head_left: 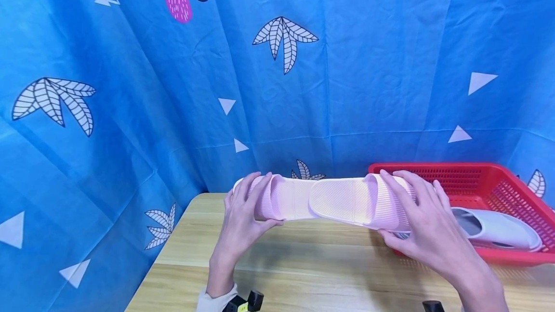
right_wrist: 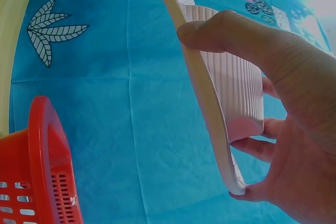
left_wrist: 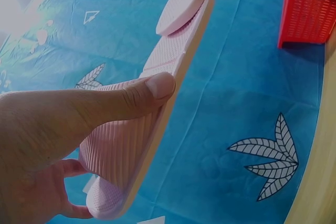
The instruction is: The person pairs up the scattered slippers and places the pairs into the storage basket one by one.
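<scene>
Two pale pink slide slippers are held up sideways above the wooden table, heel ends overlapping in the middle. My left hand [head_left: 243,218] grips the left slipper [head_left: 286,199] around its ribbed strap, thumb along the near edge of the sole. Around the strap of the right slipper [head_left: 338,200] my right hand [head_left: 427,218] is curled, its thumb pressing the sole's edge in the right wrist view. The right slipper's heel lies in front of the left one's heel. Both toe ends are partly hidden by the fingers.
A red plastic basket [head_left: 490,255] stands on the right of the wooden table [head_left: 191,254], behind my right hand. In it lies a light grey clog-like shoe [head_left: 503,227]. A blue patterned curtain [head_left: 368,85] hangs behind the table and down its left side.
</scene>
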Available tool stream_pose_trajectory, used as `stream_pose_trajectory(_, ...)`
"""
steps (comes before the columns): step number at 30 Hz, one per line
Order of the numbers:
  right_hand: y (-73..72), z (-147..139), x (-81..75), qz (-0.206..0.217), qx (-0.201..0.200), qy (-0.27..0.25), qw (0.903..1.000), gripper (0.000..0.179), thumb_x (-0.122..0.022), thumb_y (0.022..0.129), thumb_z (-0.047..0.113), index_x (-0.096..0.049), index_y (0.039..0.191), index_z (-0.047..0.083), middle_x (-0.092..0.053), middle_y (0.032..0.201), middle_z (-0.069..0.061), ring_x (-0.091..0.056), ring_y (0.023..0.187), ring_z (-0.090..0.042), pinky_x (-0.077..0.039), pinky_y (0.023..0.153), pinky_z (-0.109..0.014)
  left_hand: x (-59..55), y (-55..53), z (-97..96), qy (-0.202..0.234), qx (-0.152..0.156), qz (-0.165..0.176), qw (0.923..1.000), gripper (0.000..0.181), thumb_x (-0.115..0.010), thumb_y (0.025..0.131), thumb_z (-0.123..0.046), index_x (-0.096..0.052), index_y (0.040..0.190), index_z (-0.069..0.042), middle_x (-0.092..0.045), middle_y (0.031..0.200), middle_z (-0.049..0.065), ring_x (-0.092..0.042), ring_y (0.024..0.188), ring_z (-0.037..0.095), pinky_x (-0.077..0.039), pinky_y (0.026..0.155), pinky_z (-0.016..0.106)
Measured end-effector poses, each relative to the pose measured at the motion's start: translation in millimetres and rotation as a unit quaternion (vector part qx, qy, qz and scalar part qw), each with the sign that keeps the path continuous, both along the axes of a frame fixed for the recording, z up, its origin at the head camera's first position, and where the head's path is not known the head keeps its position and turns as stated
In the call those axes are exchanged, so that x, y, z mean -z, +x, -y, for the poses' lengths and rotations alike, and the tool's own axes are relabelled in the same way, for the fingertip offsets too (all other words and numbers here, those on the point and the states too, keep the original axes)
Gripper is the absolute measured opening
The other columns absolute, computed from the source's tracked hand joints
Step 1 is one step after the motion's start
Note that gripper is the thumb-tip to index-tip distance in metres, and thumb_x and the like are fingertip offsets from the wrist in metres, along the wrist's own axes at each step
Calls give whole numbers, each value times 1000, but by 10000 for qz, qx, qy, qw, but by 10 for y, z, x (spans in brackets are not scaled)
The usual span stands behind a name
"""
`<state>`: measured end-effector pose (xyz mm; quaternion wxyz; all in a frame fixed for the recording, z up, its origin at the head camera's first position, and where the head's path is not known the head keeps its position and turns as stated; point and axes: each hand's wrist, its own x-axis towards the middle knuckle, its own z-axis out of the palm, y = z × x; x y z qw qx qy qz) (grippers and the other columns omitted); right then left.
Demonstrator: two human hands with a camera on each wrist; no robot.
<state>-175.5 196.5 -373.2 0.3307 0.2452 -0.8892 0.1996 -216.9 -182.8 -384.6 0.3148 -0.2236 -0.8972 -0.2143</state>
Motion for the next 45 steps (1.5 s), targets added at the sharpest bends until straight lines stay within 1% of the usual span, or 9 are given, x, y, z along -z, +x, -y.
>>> stream_pose_trajectory(4, 4, 11, -2, 4, 7, -4, 10000, 129, -102, 49, 29, -37, 160, 21, -45, 143, -18, -42, 127, -39, -30, 101, -76, 1, 5, -19, 19, 36, -10, 10000, 111, -102, 58, -36, -46, 154, -31, -47, 150, 10, -40, 139, 32, -32, 106, 64)
stream_pose_trajectory(10, 0, 27, -1, -5, 17, 41, 10000, 128, -101, 50, 30, -37, 160, 22, -45, 143, -19, -43, 125, -40, -30, 100, -77, 8, -1, -43, 22, 88, -121, 9999, 113, -103, 55, -36, -48, 153, -30, -49, 149, 10, -40, 139, 34, -31, 105, 65)
stream_pose_trajectory(15, -3, 53, 9, -13, 8, 103, 9999, 125, -99, 52, 31, -37, 160, 21, -45, 143, -19, -45, 123, -42, -30, 100, -78, 8, 12, -68, -21, 80, -116, 9999, 112, -103, 56, -37, -48, 153, -31, -48, 148, 8, -41, 138, 34, -31, 106, 64)
stream_pose_trajectory(24, -2, 82, 12, -25, 65, 128, 9999, 130, -102, 48, 31, -38, 160, 21, -46, 142, -19, -44, 124, -39, -34, 97, -73, 13, 13, -99, -84, 96, -165, 9998, 112, -103, 56, -39, -47, 153, -32, -48, 148, 7, -40, 138, 32, -30, 108, 64)
stream_pose_trajectory(28, -5, 98, 16, -95, 65, 197, 9997, 128, -100, 49, 33, -37, 160, 20, -46, 142, -19, -45, 123, -39, -35, 95, -71, 14, 15, -119, -86, 145, -176, 9997, 112, -103, 56, -39, -48, 153, -33, -49, 147, 7, -40, 138, 32, -30, 108, 63)
stream_pose_trajectory(31, -8, 112, 18, -155, 63, 244, 9996, 126, -98, 50, 34, -38, 160, 19, -47, 141, -20, -45, 124, -39, -35, 95, -72, 12, 23, -139, -85, 175, -169, 9997, 112, -103, 55, -39, -48, 153, -33, -49, 147, 7, -40, 138, 31, -31, 108, 64)
stream_pose_trajectory(35, -4, 138, 23, -128, 30, 259, 9996, 127, -99, 50, 32, -37, 160, 19, -47, 142, -19, -43, 129, -39, -35, 95, -74, 13, 30, -165, -99, 209, -162, 9996, 113, -103, 54, -39, -49, 153, -32, -49, 146, 7, -40, 138, 31, -32, 107, 63)
stream_pose_trajectory(38, 3, 154, 29, -76, 9, 250, 9997, 129, -100, 49, 31, -36, 160, 18, -46, 143, -19, -42, 130, -38, -34, 96, -75, 17, 37, -185, -107, 249, -186, 9995, 113, -103, 54, -39, -49, 152, -31, -50, 146, 7, -41, 137, 31, -32, 106, 63)
stream_pose_trajectory(45, 9, 189, 35, -62, 41, 276, 9996, 131, -102, 46, 29, -37, 160, 18, -47, 143, -18, -43, 129, -37, -35, 95, -75, 26, 42, -224, -196, 269, -240, 9992, 111, -102, 57, -43, -48, 153, -32, -50, 145, 6, -42, 136, 27, -32, 106, 60)
